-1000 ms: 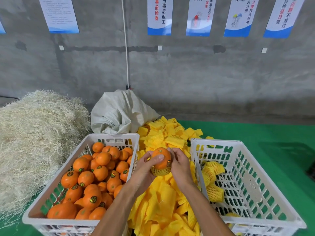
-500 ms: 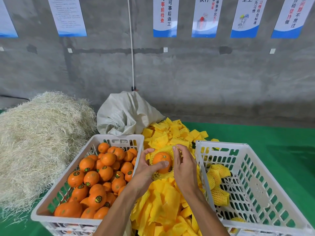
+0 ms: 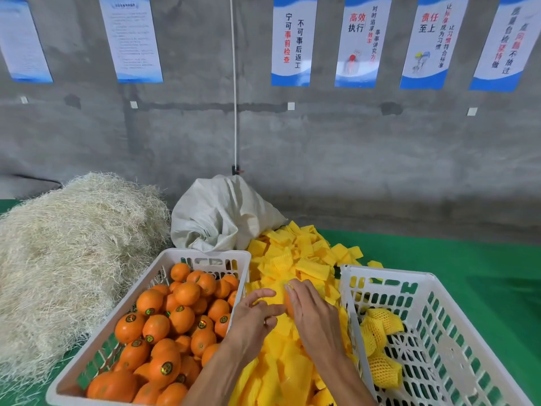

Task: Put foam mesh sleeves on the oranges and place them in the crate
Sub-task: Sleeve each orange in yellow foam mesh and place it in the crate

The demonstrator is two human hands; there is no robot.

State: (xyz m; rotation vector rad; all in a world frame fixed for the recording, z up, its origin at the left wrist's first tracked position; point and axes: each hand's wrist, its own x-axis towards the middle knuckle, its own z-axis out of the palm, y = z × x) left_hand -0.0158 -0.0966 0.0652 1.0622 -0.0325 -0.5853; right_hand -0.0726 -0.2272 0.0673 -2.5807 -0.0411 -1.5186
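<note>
Both hands' grip — left hand (image 3: 254,317), right hand (image 3: 314,313) — clamped on one sleeved orange (image 3: 288,306) | right crate (image 3: 389,278): few done | left crate (image 3: 205,254): many left

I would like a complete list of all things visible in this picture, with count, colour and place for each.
white plastic crate of bare oranges: one, white, lower left
bare oranges: many, orange with round stickers, in the left crate
white plastic crate on the right: one, white, lower right
oranges in yellow foam mesh sleeves: a few, yellow, in the right crate
loose yellow foam mesh sleeves: a heap, yellow, between the crates
white woven sack: one, behind the heap
pale straw pile: one, far left
wall posters: six, white and blue, on the grey wall
green surface: under everything
hands: left hand, right hand, together at an orange, mostly hidden
</note>
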